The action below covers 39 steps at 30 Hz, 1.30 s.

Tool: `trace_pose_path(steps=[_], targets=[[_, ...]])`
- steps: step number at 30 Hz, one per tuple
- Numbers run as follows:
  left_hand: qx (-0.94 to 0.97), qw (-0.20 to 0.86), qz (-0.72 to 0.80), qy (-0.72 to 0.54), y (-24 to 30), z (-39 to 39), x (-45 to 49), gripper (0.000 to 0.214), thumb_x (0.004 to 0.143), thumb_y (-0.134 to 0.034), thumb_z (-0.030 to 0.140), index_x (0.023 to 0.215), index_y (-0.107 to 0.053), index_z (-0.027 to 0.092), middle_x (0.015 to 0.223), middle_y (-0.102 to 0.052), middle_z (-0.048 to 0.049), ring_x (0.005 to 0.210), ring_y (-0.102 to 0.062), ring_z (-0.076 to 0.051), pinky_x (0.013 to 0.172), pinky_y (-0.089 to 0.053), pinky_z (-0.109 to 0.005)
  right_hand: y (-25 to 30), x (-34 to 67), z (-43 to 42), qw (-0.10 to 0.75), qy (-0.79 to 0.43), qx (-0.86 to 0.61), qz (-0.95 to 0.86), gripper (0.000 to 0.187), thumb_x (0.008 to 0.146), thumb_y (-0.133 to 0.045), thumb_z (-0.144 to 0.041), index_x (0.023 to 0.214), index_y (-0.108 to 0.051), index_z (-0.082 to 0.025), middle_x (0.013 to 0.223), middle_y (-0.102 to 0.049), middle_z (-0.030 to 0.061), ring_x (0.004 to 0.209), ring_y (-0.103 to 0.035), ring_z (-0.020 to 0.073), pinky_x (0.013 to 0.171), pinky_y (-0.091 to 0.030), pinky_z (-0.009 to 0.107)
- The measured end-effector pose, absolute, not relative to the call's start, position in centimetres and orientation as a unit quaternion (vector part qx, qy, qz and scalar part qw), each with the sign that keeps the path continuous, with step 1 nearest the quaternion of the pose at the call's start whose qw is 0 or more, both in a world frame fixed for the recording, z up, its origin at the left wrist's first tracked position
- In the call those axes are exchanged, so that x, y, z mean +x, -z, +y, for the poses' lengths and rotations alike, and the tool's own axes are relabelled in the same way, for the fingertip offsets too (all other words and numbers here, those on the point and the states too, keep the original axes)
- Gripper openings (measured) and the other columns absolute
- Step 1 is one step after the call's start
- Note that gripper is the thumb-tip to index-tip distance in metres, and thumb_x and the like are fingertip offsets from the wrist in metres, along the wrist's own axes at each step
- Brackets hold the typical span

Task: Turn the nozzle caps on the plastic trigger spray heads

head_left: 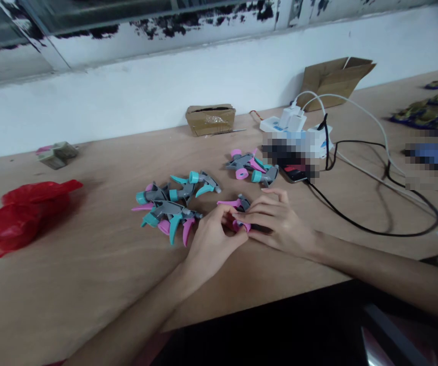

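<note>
Both hands meet low over the wooden table around a grey and pink trigger sprayer head (243, 202). My left hand (215, 231) pinches its pink collar between thumb and fingers. From the other side, my right hand (278, 218) wraps round the grey body and hides much of it. The pink trigger points left, above my left fingers. Just left of my left hand lies a pile of grey sprayer heads (173, 207) with teal or pink triggers and collars. Beyond my hands is a smaller group of sprayer heads (241, 162).
A red plastic bag (24, 213) lies at the left, near a small greenish block (58, 155). Along the wall stand a small cardboard box (211, 121) and a larger open one (333, 84). A phone (295, 173), power strip (272, 124) and looping cables occupy the right.
</note>
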<state>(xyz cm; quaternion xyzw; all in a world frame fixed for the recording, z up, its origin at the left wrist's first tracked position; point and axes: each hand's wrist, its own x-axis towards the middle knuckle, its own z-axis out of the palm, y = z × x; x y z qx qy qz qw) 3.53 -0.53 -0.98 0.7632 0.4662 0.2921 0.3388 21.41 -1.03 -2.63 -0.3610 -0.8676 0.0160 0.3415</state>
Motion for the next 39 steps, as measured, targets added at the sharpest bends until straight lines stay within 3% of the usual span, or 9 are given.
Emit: trace_pose_path(steps=[10, 14, 18, 23, 31, 36, 39], targets=[[0.783, 0.277, 0.478, -0.287, 0.8, -0.8, 3.5, 0.022, 0.073, -0.055, 0.012, 0.093, -0.055, 0.020, 0.085, -0.066, -0.0020, 0.076, -0.062, -0.016, 0.068, -0.050, -0.029, 2.8, 20.9, -1.0, 0.356, 0.002, -0.381, -0.853, 0.014, 0.081, -0.056, -0.026, 0.093, -0.062, -0.023, 0.078, -0.066, -0.0004, 0.085, -0.057, 0.0160, 0.097, -0.025, 0.041], [0.780, 0.235, 0.497, -0.299, 0.7, -0.9, 3.5, 0.026, 0.074, -0.059, 0.019, 0.099, -0.052, 0.020, 0.087, -0.064, -0.0014, 0.073, -0.060, -0.015, 0.067, -0.049, -0.029, 2.8, 20.8, -1.2, 0.362, 0.026, -0.398, -0.843, 0.016, 0.081, -0.056, -0.025, 0.095, -0.062, -0.021, 0.077, -0.066, -0.0001, 0.084, -0.058, 0.0160, 0.097, -0.024, 0.041], [0.793, 0.105, 0.527, -0.288, 0.6, -1.2, 3.7, 0.005, 0.074, -0.059, 0.023, 0.076, -0.057, 0.019, 0.080, -0.059, -0.0012, 0.069, -0.057, -0.015, 0.062, -0.046, -0.028, 2.6, 20.6, -1.3, 0.356, 0.035, -0.415, -0.837, 0.016, 0.080, -0.056, -0.025, 0.095, -0.062, -0.022, 0.076, -0.066, -0.0004, 0.082, -0.057, 0.0167, 0.096, -0.024, 0.041], [0.818, 0.030, 0.508, -0.268, 0.4, -1.4, 3.9, 0.012, 0.075, -0.056, 0.017, 0.062, -0.056, 0.019, 0.068, -0.054, 0.0001, 0.069, -0.052, -0.015, 0.061, -0.041, -0.027, 2.6, 20.1, -1.5, 0.337, 0.039, -0.438, -0.832, 0.018, 0.081, -0.055, -0.026, 0.097, -0.062, -0.022, 0.083, -0.068, 0.0011, 0.084, -0.057, 0.0179, 0.096, -0.025, 0.041], [0.799, 0.084, 0.518, -0.294, -0.1, -0.7, 2.8, 0.008, 0.076, -0.056, 0.017, 0.068, -0.058, 0.019, 0.074, -0.057, -0.0006, 0.075, -0.052, -0.017, 0.065, -0.041, -0.028, 2.6, 20.8, -1.2, 0.346, 0.039, -0.470, -0.811, 0.020, 0.080, -0.058, -0.034, 0.094, -0.062, -0.021, 0.086, -0.068, 0.0017, 0.084, -0.057, 0.0189, 0.094, -0.026, 0.041], [0.748, 0.303, 0.492, -0.325, -0.6, 0.1, 2.1, 0.015, 0.083, -0.047, 0.022, 0.073, -0.058, 0.020, 0.071, -0.057, 0.0013, 0.061, -0.052, -0.012, 0.055, -0.041, -0.023, 2.4, 21.4, -0.6, 0.395, -0.007, -0.464, -0.793, 0.022, 0.079, -0.060, -0.039, 0.094, -0.062, -0.024, 0.085, -0.068, -0.0001, 0.083, -0.059, 0.0171, 0.094, -0.029, 0.041], [0.725, 0.363, 0.487, -0.324, -0.7, 0.0, 2.3, 0.017, 0.084, -0.046, 0.023, 0.073, -0.057, 0.020, 0.070, -0.057, 0.0020, 0.056, -0.050, -0.010, 0.051, -0.040, -0.022, 2.2, 21.1, -0.8, 0.405, -0.050, -0.432, -0.804, 0.026, 0.078, -0.061, -0.039, 0.100, -0.060, -0.025, 0.081, -0.066, -0.0010, 0.079, -0.060, 0.0148, 0.097, -0.031, 0.040]])
